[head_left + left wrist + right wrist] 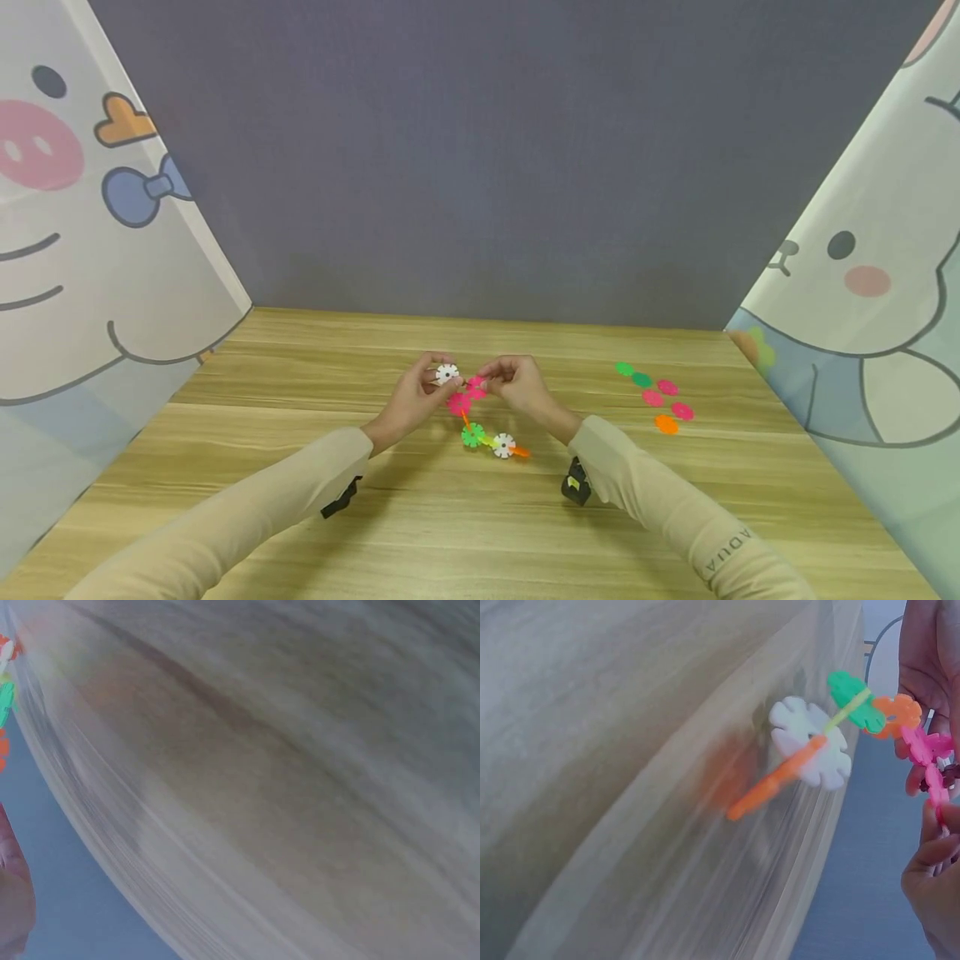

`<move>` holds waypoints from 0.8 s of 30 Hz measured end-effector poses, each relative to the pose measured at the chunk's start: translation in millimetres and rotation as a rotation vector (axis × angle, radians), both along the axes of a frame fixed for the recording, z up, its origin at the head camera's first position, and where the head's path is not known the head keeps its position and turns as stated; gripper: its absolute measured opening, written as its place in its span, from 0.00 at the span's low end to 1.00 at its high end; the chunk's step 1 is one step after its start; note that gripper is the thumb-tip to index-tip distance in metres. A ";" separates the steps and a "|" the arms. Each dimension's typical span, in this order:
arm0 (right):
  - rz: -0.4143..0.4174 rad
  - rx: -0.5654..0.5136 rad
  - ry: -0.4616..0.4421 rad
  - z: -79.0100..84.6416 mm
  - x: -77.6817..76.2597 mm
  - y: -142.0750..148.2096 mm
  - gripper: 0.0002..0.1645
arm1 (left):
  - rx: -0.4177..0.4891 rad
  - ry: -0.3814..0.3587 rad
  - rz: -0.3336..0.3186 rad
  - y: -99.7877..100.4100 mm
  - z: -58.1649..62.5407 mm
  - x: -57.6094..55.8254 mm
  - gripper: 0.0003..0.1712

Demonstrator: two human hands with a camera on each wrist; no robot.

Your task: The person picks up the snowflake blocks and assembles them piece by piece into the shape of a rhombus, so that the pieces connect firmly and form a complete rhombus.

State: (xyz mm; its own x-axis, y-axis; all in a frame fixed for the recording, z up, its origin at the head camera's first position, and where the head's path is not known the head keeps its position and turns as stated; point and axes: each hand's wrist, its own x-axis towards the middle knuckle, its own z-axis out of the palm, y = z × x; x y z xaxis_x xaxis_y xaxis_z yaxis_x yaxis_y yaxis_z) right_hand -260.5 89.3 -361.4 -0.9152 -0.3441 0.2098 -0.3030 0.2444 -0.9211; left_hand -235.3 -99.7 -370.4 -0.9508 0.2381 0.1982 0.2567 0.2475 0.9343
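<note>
Left hand (420, 393): pinching slotted-disc chain (473, 435) near its upper end | right hand (525, 388): pinching pink slotted disc (477, 392) | chain: dangling below hands | tip: align slots squarely, press beside joint | loose discs (653, 398): rightward on wooden table (465, 533)

joined discs (472, 435) pink, orange, green, yellow-green and white, loose discs (652, 398) two greens, pink and orange, surface (450, 533) yellow-brown wood grain, backdrop (480, 167) slate grey, side panels (892, 333) pale with cartoon-animal print, sleeves (667, 500) cream, right one dark-lettered
</note>
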 end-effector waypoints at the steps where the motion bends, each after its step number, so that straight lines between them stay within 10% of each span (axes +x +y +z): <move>1: -0.002 -0.007 0.001 -3.7 -2.7 0.4 0.08 | -0.006 -0.001 -0.002 0.8 3.0 2.4 0.19; 24: 0.108 0.037 0.006 -4.6 -7.0 12.2 0.10 | 0.032 -0.087 -0.054 -1.4 -17.8 -12.1 0.25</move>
State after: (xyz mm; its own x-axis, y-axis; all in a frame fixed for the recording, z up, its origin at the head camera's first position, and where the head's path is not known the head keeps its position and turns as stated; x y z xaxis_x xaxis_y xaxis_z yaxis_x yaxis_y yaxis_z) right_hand -267.5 101.4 -366.0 -0.8713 -0.4479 0.2004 -0.3348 0.2441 -0.9101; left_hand -247.4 -101.1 -388.2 -0.9506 0.2846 0.1238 0.1865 0.2051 0.9608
